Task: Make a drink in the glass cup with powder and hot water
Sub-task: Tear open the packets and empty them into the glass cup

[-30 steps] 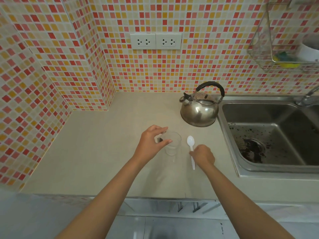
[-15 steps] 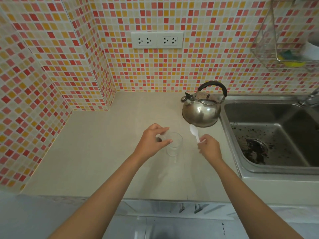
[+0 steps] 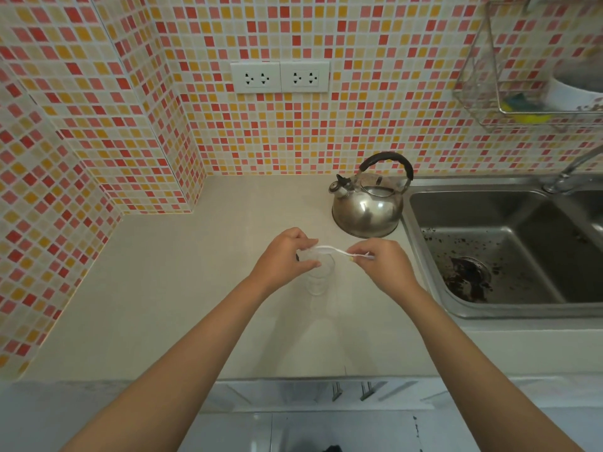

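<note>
A clear glass cup (image 3: 318, 282) stands on the beige counter (image 3: 182, 288), in front of a steel kettle (image 3: 367, 212) with a black handle. My left hand (image 3: 283, 257) holds a small clear container (image 3: 306, 256) just above the cup's left rim; something dark shows at its left end, and I cannot tell what is inside. My right hand (image 3: 382, 266) pinches the handle of a white plastic spoon (image 3: 332, 251). The spoon lies nearly level over the cup, its bowl reaching the small container in my left hand.
A steel sink (image 3: 424, 275) with dark specks around its drain lies right of the kettle, with a tap (image 3: 569, 172) at its back. A wire rack (image 3: 483, 93) hangs on the tiled wall above. Two wall sockets (image 3: 280, 77) sit behind the counter.
My right hand picked the spoon off the counter, lifted it and swung its bowl left to the container in my left hand. The left hand stayed over the cup.
</note>
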### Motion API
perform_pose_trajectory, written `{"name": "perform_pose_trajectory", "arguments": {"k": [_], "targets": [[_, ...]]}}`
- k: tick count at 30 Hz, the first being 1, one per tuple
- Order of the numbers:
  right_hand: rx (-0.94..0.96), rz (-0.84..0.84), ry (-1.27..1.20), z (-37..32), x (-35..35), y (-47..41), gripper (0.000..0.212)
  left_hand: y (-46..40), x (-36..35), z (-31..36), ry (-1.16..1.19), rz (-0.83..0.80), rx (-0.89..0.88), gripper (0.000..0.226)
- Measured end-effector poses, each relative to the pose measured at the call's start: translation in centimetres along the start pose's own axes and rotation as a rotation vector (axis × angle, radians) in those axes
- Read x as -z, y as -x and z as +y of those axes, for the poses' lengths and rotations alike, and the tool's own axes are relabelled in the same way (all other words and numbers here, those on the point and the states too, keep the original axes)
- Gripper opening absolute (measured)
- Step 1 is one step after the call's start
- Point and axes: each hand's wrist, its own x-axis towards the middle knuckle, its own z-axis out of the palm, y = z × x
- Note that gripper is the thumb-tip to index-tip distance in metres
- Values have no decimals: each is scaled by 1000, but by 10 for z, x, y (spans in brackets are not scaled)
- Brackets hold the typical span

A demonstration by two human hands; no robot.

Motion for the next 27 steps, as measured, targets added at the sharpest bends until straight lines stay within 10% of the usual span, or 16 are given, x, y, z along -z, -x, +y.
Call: {"name": "perform_pose_trajectory", "arguments": {"k": [27], "targets": [[-115, 27, 202, 11, -20, -3, 25, -28, 0, 25, -987, -377, -329, 18]]}}
